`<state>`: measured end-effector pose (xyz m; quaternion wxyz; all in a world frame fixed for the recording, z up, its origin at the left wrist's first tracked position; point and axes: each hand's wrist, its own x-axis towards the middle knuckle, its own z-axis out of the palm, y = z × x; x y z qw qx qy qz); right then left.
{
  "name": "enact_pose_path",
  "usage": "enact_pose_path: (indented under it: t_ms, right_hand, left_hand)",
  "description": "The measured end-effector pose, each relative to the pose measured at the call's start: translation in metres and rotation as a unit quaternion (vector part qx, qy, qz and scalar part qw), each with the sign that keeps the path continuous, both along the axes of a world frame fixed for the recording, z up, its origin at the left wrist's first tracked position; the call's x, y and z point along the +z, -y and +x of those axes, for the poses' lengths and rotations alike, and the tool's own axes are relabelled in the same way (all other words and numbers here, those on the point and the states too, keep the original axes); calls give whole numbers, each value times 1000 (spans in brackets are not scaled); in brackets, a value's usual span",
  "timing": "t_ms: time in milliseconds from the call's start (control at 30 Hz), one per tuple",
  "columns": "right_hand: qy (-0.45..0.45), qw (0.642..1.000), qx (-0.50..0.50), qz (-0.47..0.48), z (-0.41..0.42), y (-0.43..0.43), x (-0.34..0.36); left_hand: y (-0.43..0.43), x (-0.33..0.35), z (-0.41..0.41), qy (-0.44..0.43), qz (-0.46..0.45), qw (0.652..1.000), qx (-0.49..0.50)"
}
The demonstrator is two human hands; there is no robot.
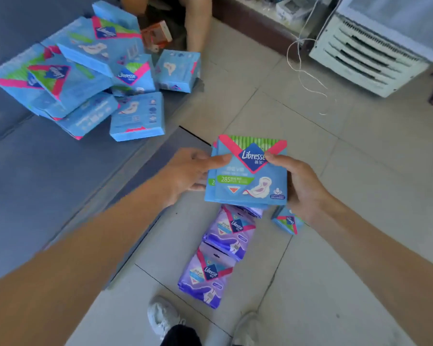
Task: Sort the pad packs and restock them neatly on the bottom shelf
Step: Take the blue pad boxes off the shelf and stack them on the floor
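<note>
both hands (190, 171) grip perhaps two blue packs (250, 181).

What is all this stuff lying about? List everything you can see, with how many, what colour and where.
Held blue packs: at least two, blue with pink and green trim, between both hands at centre.
Blue pack pile: roughly ten, count uncertain, blue, jumbled on the grey shelf at upper left.
Purple packs: at least two, purple, on the tiled floor below the held packs.
Small blue pack: one, blue, on the floor beside the purple ones.
Orange box: one, orange, behind the pile.
White appliance: one, white, upper right.
White cord: one, on the floor near the appliance.
Another person's leg: top centre.
Shoes: two, pale, bottom.
Left hand, right hand: gripping the held packs.
</note>
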<state>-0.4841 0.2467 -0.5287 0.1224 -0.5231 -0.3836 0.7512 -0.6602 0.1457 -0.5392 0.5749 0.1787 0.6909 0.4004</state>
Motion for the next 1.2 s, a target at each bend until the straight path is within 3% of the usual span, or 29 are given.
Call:
enact_pose_path:
  t_ms: [267, 500, 833, 1033, 1200]
  right_hand:
    - [64, 989, -133, -24, 172, -4, -38]
    - [85, 969, -226, -60, 276, 24, -91]
    - [109, 959, -241, -104, 298, 28, -190]
    - [102, 959, -240, -111, 309, -23, -248]
    - [87, 961, -239, -111, 320, -79, -305]
  left_hand:
    - [-56, -38, 178, 9, -54, 997, -48]
    - [-50, -130, 282, 46, -90, 991, -84]
    - [-58, -206, 323, 8, -139, 982, -125]
    - [-110, -240, 339, -20, -126, 984, -125]
    - [-175, -316, 347, -59, -148, 982, -103]
